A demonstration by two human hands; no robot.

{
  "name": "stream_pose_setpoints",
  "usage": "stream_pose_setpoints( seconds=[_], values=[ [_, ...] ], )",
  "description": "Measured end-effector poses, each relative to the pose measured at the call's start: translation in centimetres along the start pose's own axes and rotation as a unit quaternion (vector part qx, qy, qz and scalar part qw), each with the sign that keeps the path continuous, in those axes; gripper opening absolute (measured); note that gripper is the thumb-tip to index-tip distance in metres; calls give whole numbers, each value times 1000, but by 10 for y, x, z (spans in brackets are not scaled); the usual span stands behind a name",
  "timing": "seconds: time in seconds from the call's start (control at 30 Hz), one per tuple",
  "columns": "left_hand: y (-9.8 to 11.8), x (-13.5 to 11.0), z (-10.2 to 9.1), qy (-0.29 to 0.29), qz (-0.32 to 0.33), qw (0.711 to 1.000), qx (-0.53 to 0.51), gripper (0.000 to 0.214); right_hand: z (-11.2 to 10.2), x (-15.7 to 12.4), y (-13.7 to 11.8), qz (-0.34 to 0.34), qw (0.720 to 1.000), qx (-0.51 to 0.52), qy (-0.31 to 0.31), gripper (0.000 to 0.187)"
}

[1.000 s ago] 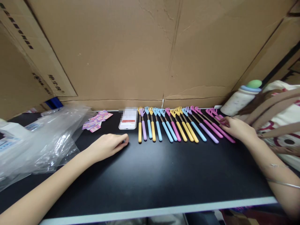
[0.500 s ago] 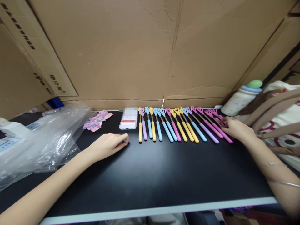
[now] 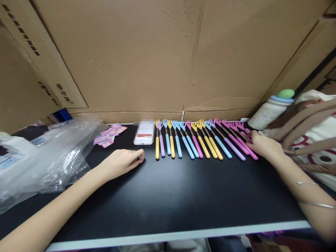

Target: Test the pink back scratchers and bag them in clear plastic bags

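Note:
A row of back scratchers (image 3: 192,145) in yellow, purple, blue and pink lies on the black table, claw heads toward the cardboard and handles toward me. At the row's right end, my right hand (image 3: 264,145) has its fingers closed on a pink back scratcher (image 3: 251,151), beside other pink ones; its fingertips partly cover the shafts there. My left hand (image 3: 123,162) rests on the table left of the row, fingers curled in and thumb against the index finger. Nothing shows in it. Just beyond it lies a phone (image 3: 143,137) with a lit screen.
Small pink-purple cards (image 3: 110,134) lie in a pile left of the phone. Clear plastic bags (image 3: 60,157) cover the left side. A white bottle (image 3: 270,111) and a bag (image 3: 312,136) stand at right. Tall cardboard (image 3: 131,63) walls the back.
My right hand has shifted slightly left, and the rightmost pink back scratchers have moved left with it, closer to the row. My left hand has stayed still.

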State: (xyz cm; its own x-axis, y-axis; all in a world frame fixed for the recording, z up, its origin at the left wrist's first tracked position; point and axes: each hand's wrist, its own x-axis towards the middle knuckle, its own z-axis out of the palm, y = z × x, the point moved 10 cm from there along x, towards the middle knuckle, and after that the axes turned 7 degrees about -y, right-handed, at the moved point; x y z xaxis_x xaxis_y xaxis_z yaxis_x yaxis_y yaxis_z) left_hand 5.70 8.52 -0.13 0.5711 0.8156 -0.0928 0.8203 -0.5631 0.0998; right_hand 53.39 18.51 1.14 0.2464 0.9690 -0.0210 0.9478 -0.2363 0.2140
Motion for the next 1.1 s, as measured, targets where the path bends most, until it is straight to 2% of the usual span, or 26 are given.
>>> stream_pose_setpoints(
  seconds=[0.4,0.63,0.77,0.83,0.93,0.97,1.1],
  values=[
    [1,0,0,-4,-3,1000,24,21,-3,-3,-4,-19,999,33,20,46],
    [-1,1,1,-10,-8,1000,18,18,-34,-20,2,0,992,84,91,44],
    [1,0,0,-8,-5,1000,19,17,-54,-31,-4,-20,982,120,142,40],
    [1,0,0,-8,-6,1000,23,17,-67,-41,-18,-76,967,156,188,39],
    [1,1,0,-7,-5,1000,29,18,-91,-69,-54,-209,916,223,260,36],
    [1,0,0,-5,-4,1000,30,18,-95,-79,-69,-247,904,233,261,34],
    [1,0,-3,6,0,1000,26,18,-96,-118,-135,-369,880,233,189,29]
  ],
)
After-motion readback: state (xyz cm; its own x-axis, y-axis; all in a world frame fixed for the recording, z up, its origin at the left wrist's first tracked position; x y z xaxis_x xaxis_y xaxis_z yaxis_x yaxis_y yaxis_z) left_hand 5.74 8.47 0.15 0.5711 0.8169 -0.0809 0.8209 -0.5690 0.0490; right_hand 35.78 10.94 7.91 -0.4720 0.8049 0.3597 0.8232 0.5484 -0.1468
